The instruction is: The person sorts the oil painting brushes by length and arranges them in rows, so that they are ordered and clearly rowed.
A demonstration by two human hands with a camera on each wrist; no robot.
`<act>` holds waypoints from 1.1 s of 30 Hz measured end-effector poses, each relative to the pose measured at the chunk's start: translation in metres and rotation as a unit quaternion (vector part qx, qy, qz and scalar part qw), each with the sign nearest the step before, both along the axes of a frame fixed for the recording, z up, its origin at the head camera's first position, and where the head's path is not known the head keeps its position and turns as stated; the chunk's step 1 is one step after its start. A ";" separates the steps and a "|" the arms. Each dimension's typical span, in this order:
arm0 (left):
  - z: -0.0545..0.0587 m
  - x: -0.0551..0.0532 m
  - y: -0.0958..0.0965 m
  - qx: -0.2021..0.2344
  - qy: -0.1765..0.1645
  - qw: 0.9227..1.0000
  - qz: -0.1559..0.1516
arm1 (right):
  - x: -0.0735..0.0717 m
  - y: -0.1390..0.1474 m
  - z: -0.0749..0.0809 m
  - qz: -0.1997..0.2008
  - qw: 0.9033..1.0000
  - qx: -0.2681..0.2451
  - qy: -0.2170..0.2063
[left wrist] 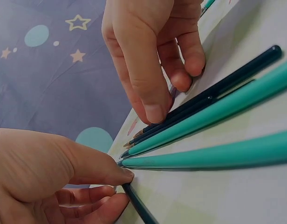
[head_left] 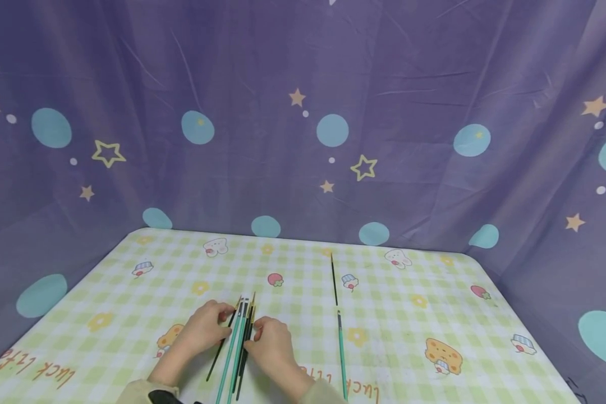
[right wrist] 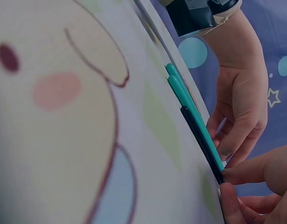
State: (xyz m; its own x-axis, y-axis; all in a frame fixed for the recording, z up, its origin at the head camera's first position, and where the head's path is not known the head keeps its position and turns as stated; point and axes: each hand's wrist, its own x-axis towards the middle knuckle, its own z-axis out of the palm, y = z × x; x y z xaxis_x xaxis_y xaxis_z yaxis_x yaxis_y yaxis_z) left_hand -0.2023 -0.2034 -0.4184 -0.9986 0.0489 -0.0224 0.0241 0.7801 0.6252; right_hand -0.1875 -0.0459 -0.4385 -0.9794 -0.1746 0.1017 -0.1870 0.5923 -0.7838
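Several slim paintbrushes lie side by side on the tablecloth between both hands, bristle ends pointing away. In the head view my left hand (head_left: 204, 328) is at the left of the group; its thumb and fingers pinch a dark paintbrush (left wrist: 140, 204), seen in the left wrist view. Two teal paintbrushes (left wrist: 213, 156) lie in the middle of the bunch. On the right side, my right hand (head_left: 274, 345) pinches at the black paintbrushes (right wrist: 201, 142) with thumb and forefinger. How many of these it holds is hidden by the fingers.
Right of the bunch, a single black paintbrush (head_left: 334, 281) lies farther back, with another teal paintbrush (head_left: 341, 350) in front of it. A green checked tablecloth (head_left: 394, 314) with printed cartoons covers the table. Behind hangs a purple curtain (head_left: 262, 168) with stars and dots.
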 end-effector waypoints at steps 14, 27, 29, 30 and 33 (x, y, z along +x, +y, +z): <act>-0.002 -0.003 -0.002 -0.016 0.003 1.000 -0.007 | 0.001 0.002 0.008 0.013 0.999 0.026 -0.014; -0.002 -0.002 0.000 -0.018 0.008 1.000 -0.005 | -0.004 0.008 0.008 -0.005 0.999 0.046 -0.006; -0.002 -0.002 0.000 -0.018 0.007 1.000 -0.006 | -0.002 0.009 0.009 -0.002 0.999 0.049 -0.012; -0.002 -0.002 0.000 -0.017 0.005 1.000 -0.005 | -0.001 0.010 0.010 -0.001 0.999 0.050 -0.018; -0.002 -0.002 0.000 -0.016 0.004 1.000 -0.004 | 0.001 0.011 0.011 0.006 0.998 0.050 -0.033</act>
State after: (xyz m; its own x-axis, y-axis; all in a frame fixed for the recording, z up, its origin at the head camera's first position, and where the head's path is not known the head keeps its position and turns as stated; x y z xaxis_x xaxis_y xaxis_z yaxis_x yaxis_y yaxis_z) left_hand -0.2044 -0.2038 -0.4200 -0.9983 0.0566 -0.0168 0.0352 0.7991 0.6002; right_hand -0.1866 -0.0349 -0.4277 -0.9810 -0.1930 0.0177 -0.1444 0.6668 -0.7311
